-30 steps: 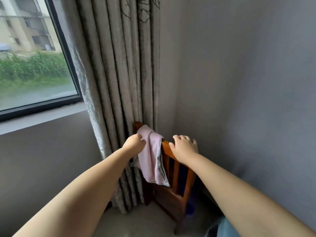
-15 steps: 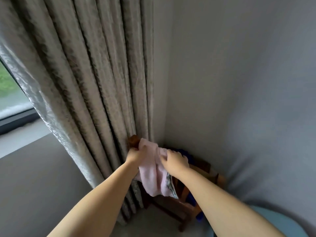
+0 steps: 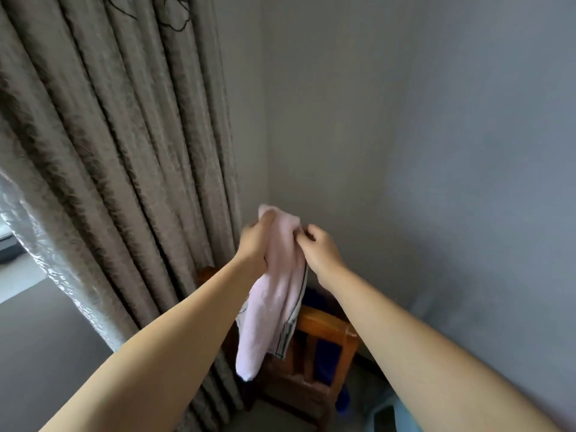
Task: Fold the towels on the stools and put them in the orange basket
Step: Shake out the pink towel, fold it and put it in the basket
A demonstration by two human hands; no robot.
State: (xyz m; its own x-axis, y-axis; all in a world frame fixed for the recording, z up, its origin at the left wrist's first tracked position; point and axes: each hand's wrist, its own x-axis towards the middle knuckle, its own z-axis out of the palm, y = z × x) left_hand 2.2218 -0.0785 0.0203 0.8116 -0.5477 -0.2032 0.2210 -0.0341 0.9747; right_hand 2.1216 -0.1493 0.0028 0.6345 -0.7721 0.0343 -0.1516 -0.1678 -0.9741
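On the left there's a heavy grey-brown curtain [image 3: 118, 169] hanging in deep folds, with a sliver of window ledge [image 3: 18, 275] showing at the left edge. Just right of it, the left hand [image 3: 257, 241] is clamped on the top edge of a pale pink towel [image 3: 274, 294], grip tight around a bunch of cloth. The right hand [image 3: 321, 247] is pinching the same top edge right beside it, fingers closed on the fabric. The towel hangs in the air between the two arms, crumpled and doubled over, striped hem [image 3: 291, 325] along its right side.

If I were doing it, I'd slide the hands apart along that top edge until each has a corner, so it drops flat before any fold (right now it's too bunched to crease cleanly).

Below sits a wooden chair-like stool [image 3: 324, 341] tucked in the corner, something dark blue [image 3: 314, 297] behind its top rail, I can't tell what. Plain grey wall [image 3: 436, 151] fills the right. No orange basket in sight.
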